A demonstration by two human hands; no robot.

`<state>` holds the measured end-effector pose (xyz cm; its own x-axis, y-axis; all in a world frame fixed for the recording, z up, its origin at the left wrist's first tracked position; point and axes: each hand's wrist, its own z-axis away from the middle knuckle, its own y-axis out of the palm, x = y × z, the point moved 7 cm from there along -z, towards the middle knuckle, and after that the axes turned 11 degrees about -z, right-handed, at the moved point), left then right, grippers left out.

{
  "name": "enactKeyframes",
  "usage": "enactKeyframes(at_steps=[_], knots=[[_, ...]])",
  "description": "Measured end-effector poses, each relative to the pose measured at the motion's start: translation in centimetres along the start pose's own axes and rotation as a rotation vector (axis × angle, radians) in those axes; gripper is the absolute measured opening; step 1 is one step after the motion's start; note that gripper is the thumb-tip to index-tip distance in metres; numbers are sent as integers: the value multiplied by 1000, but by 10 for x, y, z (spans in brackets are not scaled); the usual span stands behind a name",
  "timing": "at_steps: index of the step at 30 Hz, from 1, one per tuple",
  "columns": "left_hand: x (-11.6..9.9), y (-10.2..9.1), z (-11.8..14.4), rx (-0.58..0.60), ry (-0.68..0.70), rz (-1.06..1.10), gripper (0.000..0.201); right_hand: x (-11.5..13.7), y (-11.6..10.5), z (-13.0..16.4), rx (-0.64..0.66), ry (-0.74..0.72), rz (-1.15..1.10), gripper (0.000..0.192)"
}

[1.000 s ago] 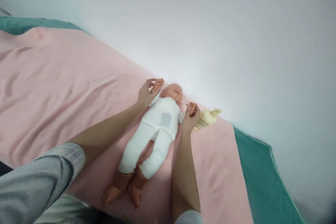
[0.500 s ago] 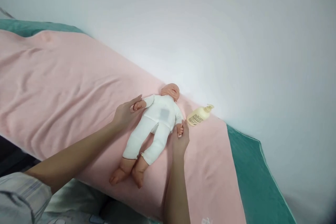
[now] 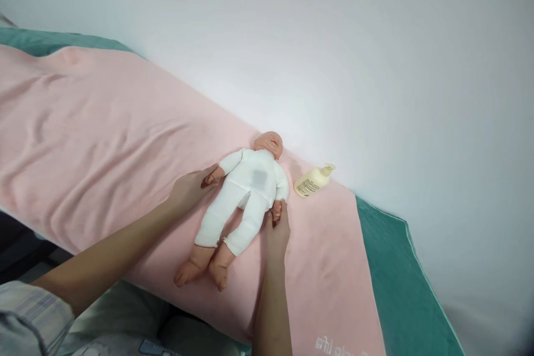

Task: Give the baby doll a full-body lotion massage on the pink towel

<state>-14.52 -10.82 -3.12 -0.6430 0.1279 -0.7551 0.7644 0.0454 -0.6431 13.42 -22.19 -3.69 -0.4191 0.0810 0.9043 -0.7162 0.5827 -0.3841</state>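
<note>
A baby doll (image 3: 246, 194) in a white suit lies on its back on the pink towel (image 3: 104, 139), its head toward the white wall (image 3: 334, 39) and its bare feet pointing back toward me. The towel covers a teal sheet (image 3: 396, 278) that shows at the right and at the far left corner.

My left hand (image 3: 189, 189) reaches in from the lower left and closes around the doll's small hand at the end of its sleeve; my thumb lies over the top of it and my fingers curl underneath, so I am holding it in a light grip. That doll arm sticks out sideways from the shoulder, away from the body.

My right hand (image 3: 277, 228) comes up from below and pinches the doll's other hand between thumb and fingertips, close against the doll's hip. That arm hangs down along the side of the white suit.

A cream pump bottle (image 3: 312, 181) lies on its side on the towel just to the right of the doll's shoulder, near the wall, its nozzle pointing away from the doll. It is apart from both of my hands. Pale lettering shows on the towel's near edge at the lower right.
</note>
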Motion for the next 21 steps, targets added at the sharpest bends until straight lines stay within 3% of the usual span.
enactKeyframes(at_steps=[4, 10, 17, 21], knots=[[-8, -8, -7, -50, -25, 225, 52, 11, -10, -8, -117, 21, -141, 56], [-35, -14, -49, -137, 48, 436, 42, 51, -18, -39, -185, -193, -321, 45], [-56, 9, -107, -177, 73, 547, 32, 61, -8, -95, -248, -285, -328, 41], [-60, 30, -138, -134, 34, 555, 38, 56, 7, -130, -192, -338, -331, 40]])
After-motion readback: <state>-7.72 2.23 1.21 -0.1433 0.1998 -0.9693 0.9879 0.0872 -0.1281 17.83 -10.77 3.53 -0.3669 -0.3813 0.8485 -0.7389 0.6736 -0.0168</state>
